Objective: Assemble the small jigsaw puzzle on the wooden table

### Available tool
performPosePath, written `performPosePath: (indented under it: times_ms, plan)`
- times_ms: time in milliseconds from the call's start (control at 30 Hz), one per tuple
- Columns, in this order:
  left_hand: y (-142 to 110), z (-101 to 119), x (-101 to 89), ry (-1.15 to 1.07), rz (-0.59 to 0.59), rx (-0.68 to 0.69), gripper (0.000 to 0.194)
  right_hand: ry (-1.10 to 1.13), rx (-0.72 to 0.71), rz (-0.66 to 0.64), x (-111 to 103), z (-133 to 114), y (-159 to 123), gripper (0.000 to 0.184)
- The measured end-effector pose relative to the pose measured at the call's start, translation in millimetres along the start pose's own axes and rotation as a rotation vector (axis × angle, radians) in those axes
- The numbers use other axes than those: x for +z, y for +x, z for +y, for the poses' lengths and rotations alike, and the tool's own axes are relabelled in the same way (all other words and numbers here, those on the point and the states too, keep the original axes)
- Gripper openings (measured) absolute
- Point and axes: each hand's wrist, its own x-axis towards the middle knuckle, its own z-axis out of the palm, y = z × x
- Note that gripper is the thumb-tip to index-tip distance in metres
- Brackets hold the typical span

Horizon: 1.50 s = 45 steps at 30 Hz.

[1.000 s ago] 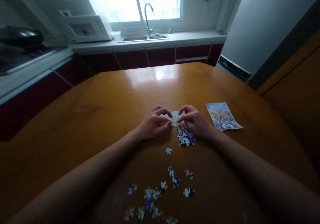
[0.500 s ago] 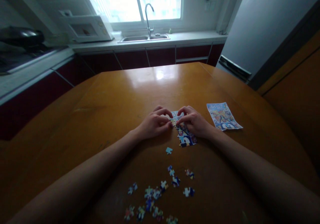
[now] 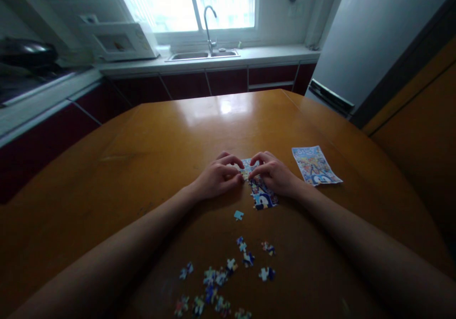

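A partly assembled jigsaw puzzle [image 3: 262, 200] lies on the wooden table between my hands, with a blue-and-white cartoon face at its near end. My left hand [image 3: 223, 174] reaches its left edge, thumb and fingers bent together around a small puzzle piece [image 3: 245, 173]. From the right, my right hand [image 3: 274, 174] rests over the puzzle, thumb and forefinger curled down onto it beside the left fingertips. The fingers cover part of the picture. One light-blue loose piece [image 3: 238, 215] lies just nearer to me.
Several loose puzzle pieces [image 3: 210, 276] are scattered on the near part of the table [image 3: 171, 143]. A printed picture sheet [image 3: 316, 165] lies to the right of my right hand. Beyond the table are a sink [image 3: 188, 56], a microwave [image 3: 117, 42] and a fridge [image 3: 374, 39].
The whole view has shifted slightly, so everything sits a little further left. Both hands stay at the same spot on the puzzle, with hardly any finger movement.
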Motion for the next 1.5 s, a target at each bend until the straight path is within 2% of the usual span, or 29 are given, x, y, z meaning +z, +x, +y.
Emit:
performPosePath:
  times_ms: [1067,1133,1300,1500]
  plan:
    - [-0.2,-2.7,5.1,-0.014,-0.012,-0.021,0.023,0.016,-0.001,-0.012,-1.2,0.6,-1.2,0.046]
    - [-0.3,-1.4,5.3,-0.008,-0.023,-0.011,0.022,0.038,-0.001,0.016,-1.8,-1.2,-2.0,0.043]
    - [0.1,3.9,5.0,0.002,0.019,0.005,0.017,0.096,0.057,0.218,-3.7,-4.7,-2.6,0.04]
    - [0.4,0.7,8.2,0.024,0.083,-0.024,0.013,0.07,0.101,0.229,-4.6,-7.2,-1.8,0.033]
